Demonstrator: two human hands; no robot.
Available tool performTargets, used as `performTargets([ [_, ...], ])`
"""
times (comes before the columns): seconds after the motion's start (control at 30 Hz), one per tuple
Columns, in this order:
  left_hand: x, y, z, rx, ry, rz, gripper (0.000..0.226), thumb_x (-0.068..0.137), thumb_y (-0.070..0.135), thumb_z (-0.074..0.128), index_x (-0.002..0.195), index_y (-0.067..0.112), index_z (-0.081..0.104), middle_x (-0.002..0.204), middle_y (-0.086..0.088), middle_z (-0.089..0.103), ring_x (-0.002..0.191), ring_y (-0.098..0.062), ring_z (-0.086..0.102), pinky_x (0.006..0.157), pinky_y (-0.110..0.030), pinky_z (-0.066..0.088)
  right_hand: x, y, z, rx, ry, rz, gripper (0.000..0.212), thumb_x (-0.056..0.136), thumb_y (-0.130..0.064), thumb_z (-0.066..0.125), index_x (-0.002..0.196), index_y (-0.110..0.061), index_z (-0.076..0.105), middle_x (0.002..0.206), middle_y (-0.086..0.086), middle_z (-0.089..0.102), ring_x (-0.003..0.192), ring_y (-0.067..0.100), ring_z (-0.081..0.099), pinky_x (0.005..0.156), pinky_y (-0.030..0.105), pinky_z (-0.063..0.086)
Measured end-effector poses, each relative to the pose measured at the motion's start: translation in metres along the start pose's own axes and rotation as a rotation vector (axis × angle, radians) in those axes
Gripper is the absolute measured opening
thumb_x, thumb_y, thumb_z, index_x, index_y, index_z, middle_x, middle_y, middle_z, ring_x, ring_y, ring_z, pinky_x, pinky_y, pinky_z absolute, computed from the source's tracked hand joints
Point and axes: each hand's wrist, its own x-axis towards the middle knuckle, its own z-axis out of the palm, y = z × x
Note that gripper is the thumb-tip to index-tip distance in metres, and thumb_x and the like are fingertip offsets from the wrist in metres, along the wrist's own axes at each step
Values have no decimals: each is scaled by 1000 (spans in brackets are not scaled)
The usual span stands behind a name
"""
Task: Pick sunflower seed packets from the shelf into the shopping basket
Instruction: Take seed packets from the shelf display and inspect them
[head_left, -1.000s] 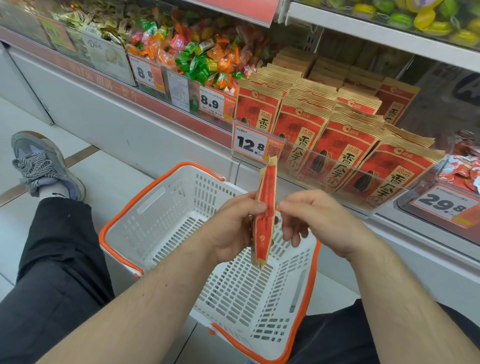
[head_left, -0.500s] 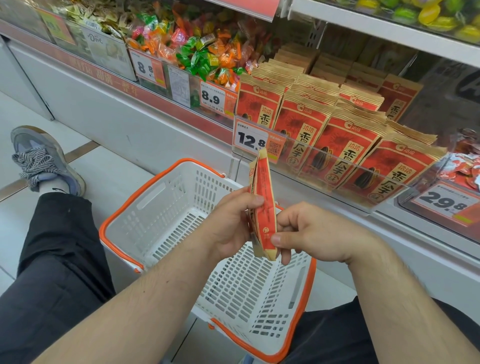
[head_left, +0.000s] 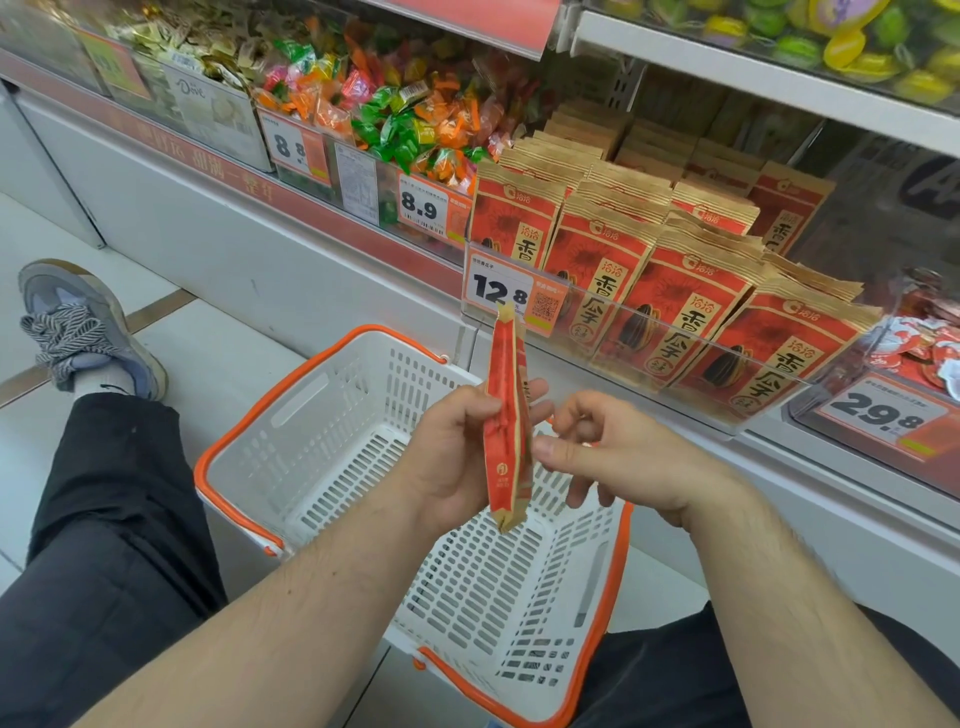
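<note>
While our left hand (head_left: 457, 457) grips the seed packet (head_left: 506, 421) edge-on above the white basket (head_left: 337, 415), our right hand (head_left: 618, 452) sits just beside it, fingers loose, thumb touching; more packets (head_left: 691, 306) line the shelf's front edge.

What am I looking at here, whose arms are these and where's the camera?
The camera sits on a person's head, looking forward and down, so the two bare arms are their own. No machine is involved. The left hand grips a red sunflower seed packet edge-on above a white shopping basket with an orange rim, which looks empty. The right hand is beside the packet with fingers loose, holding nothing. More packets on the shelf stand behind a 12.8 price tag, next to wrapped candies.
</note>
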Motion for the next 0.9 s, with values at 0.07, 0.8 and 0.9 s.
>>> performTargets([
  [0.07,-1,-2,4,-15,-87,-1,55,74,24,52,124,2,59,106,-20,68,97,-36,64,95,-53,45,5,3,4,65,30,36,55,71,-50,76,111,-22,51,89,6,72,61,17,67,55,31,45],
  [0.8,1,-4,-12,522,254,293,42,106,16,44,97,38,78,111,4,75,120,-20,61,118,-53,28,13,1,19,-118,525,-98,56,63,-29,91,71,-23,35,71,-4,52,59,13,42,50,25,31],
  [0.9,-3,-3,-7,549,245,287,36,106,18,43,101,30,76,106,7,76,112,-5,64,110,-32,35,14,2,19,-126,521,-94,55,63,-29,91,72,-24,37,70,-7,52,59,12,44,51,25,33],
])
